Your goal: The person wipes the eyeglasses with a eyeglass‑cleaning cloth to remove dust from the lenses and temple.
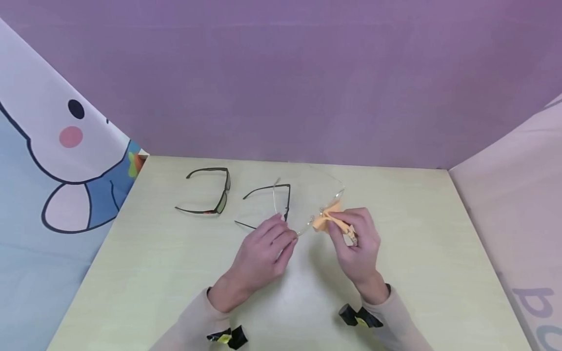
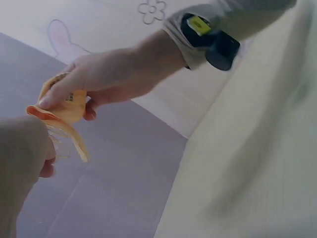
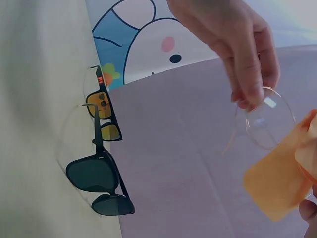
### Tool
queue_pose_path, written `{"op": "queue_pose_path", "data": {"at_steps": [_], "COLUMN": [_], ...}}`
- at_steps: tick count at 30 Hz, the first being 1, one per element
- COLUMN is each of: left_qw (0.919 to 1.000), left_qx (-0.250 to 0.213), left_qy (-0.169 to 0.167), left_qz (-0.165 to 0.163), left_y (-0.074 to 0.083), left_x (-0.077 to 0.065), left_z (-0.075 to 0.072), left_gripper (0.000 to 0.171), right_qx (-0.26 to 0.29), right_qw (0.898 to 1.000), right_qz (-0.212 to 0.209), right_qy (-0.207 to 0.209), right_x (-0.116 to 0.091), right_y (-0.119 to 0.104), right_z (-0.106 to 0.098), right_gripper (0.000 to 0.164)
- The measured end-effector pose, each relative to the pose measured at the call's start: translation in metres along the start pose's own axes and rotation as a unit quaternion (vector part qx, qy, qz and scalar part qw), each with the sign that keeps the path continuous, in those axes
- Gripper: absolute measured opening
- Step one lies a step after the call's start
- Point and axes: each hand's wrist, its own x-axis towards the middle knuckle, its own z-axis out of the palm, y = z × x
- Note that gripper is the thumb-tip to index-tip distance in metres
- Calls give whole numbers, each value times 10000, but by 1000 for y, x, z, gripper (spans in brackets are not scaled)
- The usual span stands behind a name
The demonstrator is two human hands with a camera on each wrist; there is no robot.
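Thin wire-rimmed eyeglasses with clear lenses [image 3: 270, 121] are held up between both hands. My left hand [image 1: 265, 246] pinches them near one end of the frame, and a thin temple [image 1: 274, 195] sticks up past its fingers. An orange cleaning cloth [image 1: 322, 222] is folded over the other side of the eyeglasses, with my right hand [image 1: 357, 241] gripping it between thumb and fingers. The lens under the cloth is hidden. In the left wrist view, the cloth [image 2: 74, 106] bunches beneath the right thumb, close by the left hand [image 2: 47, 148].
Dark-framed sunglasses [image 1: 227, 185] lie with temples spread at the table's back left. A second black pair [image 1: 288, 195] lies just behind the left hand, which partly covers it. Purple cloth [image 1: 290, 87] hangs along the table's back edge, and a rabbit-printed sheet [image 1: 88, 165] lines the left.
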Motion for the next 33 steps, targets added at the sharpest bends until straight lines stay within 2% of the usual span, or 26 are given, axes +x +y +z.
{"op": "queue_pose_path", "data": {"at_steps": [1,3,5,7,9,11,13,16,19,22,24,26,29,33], "left_qw": [9991,9917,9794,9651,9538,9468,9423,9383,9381,9394,9387,9364,9339,9349], "left_qx": [343,1031,1591,2012,2243,2332,2371,2391,2380,2413,2475,2585,2706,2757], "left_qy": [-62,-199,-314,-399,-405,-377,-337,-308,-315,-348,-391,-476,-554,-491], "left_qz": [249,744,1206,1627,1958,2186,2341,2481,2497,2409,2366,2324,2269,2181], "left_y": [-1,-4,-7,-10,-12,-14,-16,-18,-20,-20,-20,-20,-20,-19], "left_x": [1,3,4,4,3,3,3,3,1,-1,-2,-3,-4,-4], "left_z": [0,-1,-1,-1,0,1,1,1,0,-1,-2,-2,-2,-1], "left_gripper": [20,24,28,29,31,31,30,29,30,31,32,34,35,33], "right_qx": [2,15,-112,-407,-930,-1443,-1872,-2395,-3088,-3593,-3615,-3464,-3372,-3847], "right_qw": [10000,10000,9996,9965,9871,9742,9650,9588,9404,9117,8984,8939,8892,8678], "right_qz": [7,9,-10,-10,-33,-56,-147,-102,210,682,930,1087,1193,1409], "right_qy": [40,11,-254,-732,-1303,-1735,-1828,-1523,-1411,-1872,-2314,-2630,-2853,-2813], "right_x": [1,2,3,4,4,6,8,16,23,25,22,19,16,20], "right_y": [0,-2,-5,-8,-12,-15,-16,-14,-10,-8,-9,-10,-11,-9], "right_z": [0,1,1,2,2,1,0,-6,-14,-19,-19,-17,-14,-16], "right_gripper": [36,35,33,32,31,29,26,14,11,14,15,16,17,18]}}
